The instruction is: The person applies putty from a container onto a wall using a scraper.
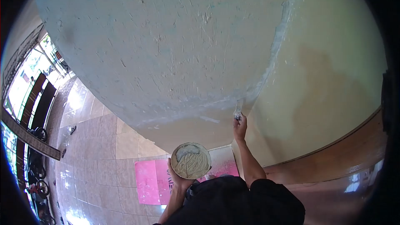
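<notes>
Standing close behind, I see dark clothing (237, 200) at the bottom of the view and two bare forearms rising out of it. The left hand (178, 179) is cupped under a round bowl (191, 160), palm up and fingers wrapped round its lower rim, holding it level just in front of the chest. The bowl is filled with a pale, creamy putty, swirled and ridged, with a bare grey patch at its upper left.

The right arm reaches up and forward, nearly straight, forearm slanting slightly left. The right hand (240, 127) is closed tight round the handle of a small putty knife (238, 110), whose blade points upward and touches the wall right at the inside corner.

Below the bowl, a pink sheet (154, 181) lies flat on the tiled floor (100, 141) against the foot of the wall.

Beyond the hands, the left wall (166, 46) is pale blue-grey, rough, scratched and scored, with a whitish smeared band where it gives way to a cream strip lower down. A white line of filler runs up the corner seam (277, 46) from the blade. The right wall (325, 79) is cream with a faint brown stain, and a dark wooden band (341, 154) edges it at the right.

Far off at the left, bright daylight comes through an open front, where parked bicycles (37, 171) stand.
</notes>
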